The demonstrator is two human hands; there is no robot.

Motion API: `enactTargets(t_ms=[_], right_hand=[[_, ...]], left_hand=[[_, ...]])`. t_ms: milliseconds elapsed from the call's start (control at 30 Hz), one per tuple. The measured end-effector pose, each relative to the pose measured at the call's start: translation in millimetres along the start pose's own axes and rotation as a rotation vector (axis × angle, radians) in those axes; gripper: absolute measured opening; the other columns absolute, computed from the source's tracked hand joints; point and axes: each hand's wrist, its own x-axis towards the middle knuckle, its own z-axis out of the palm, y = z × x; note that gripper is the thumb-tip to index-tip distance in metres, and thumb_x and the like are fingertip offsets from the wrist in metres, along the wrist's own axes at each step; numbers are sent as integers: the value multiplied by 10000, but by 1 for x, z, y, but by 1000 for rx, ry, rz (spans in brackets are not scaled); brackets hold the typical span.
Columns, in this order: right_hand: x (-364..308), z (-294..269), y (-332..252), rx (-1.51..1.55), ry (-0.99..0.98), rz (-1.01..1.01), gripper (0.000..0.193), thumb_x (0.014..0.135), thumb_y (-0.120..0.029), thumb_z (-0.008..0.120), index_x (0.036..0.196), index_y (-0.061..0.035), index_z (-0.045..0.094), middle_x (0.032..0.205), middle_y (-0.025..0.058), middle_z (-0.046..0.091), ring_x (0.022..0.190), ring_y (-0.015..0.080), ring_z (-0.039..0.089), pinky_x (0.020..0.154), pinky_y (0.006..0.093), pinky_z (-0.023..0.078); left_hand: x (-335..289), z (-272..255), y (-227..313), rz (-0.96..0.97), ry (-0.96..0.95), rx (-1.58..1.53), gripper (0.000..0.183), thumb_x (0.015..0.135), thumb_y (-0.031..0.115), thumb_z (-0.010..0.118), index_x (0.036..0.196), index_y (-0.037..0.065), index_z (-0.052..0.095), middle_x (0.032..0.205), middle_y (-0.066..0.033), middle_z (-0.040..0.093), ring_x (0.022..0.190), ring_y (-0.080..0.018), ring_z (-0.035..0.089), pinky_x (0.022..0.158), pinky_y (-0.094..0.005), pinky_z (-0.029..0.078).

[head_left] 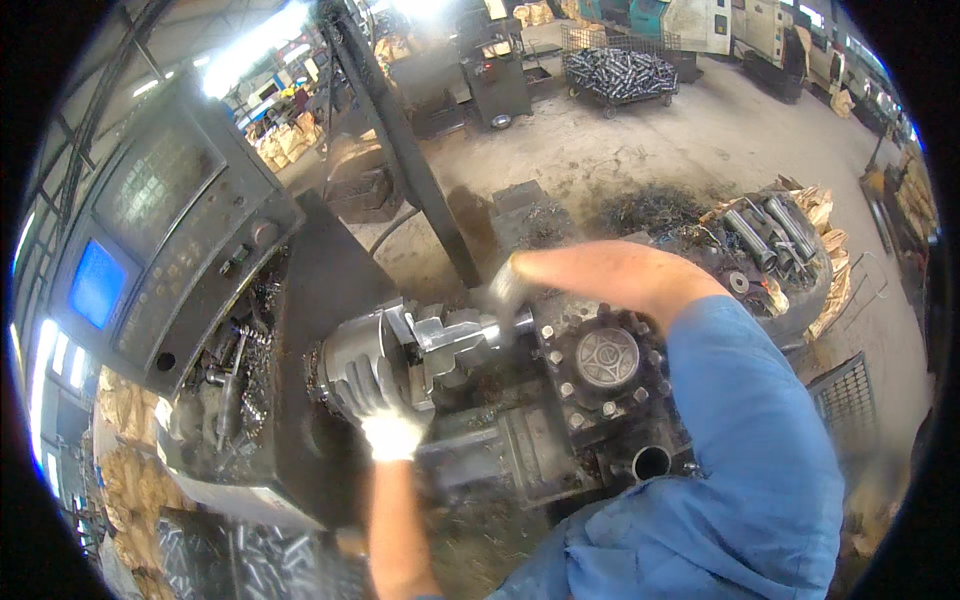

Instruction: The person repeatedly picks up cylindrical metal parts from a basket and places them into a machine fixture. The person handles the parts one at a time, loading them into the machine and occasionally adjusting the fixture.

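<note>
My left hand, in a pale work glove, lies with its fingers stretched out over the side of a round metal lathe chuck. Stepped jaws stand out from the chuck's right face. Just right of them shows a short shiny metal cylinder. My right arm reaches across the machine, and my gloved right hand is above that cylinder's far side. Motion smears its fingers, so its grip cannot be made out. Right of the jaws sits a dark tool turret with a round cap and several bolts.
A control panel with a blue screen leans at the left. Metal tubes lie on a chip-covered surface at the right. Small metal parts fill a wire cart far back and a bin at lower left. A dark post rises behind the chuck.
</note>
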Motion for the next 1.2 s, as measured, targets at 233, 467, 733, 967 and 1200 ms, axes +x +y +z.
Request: enactTargets(t_ms=[233,467,733,967,1200], right_hand=[[-32,32,13,-1,291,-93,832,795,-449,898,1459,-112,527,1456,176,576,1325,317,563,1071,463,489],[-186,64,50,-243,748,411,765,710,-450,889,1316,-38,669,1117,189,770,981,338,758,841,432,599],[-280,99,-129,252,1399,182,732,754,-367,912,1358,-57,641,1166,188,752,1071,299,745,926,433,593],[-179,252,-245,751,876,-324,686,822,-261,917,1390,-13,625,1247,100,740,1119,180,680,962,323,560],[-103,362,-247,1310,793,-253,603,890,-446,798,1271,12,708,1195,128,739,1080,213,680,923,364,537]], left_hand=[[8,-11,8,-5,2,15,764,882,398,803,1477,65,460,1421,-309,533,1302,-542,523,1092,-754,368],[-4,-1,3,30,-22,25,847,872,417,806,1515,37,405,1482,-327,496,1363,-542,484,1142,-762,320],[14,-49,14,83,-104,-61,1130,705,442,876,1612,44,331,1513,-320,492,1379,-555,493,1173,-721,346],[-46,-143,80,-931,-698,-1992,926,871,535,789,1578,85,394,1427,-144,595,1317,-322,588,1107,-507,493],[-146,-99,129,-1576,-721,-2160,478,979,342,752,1314,29,617,1107,-127,698,1065,-285,667,953,-466,560]])
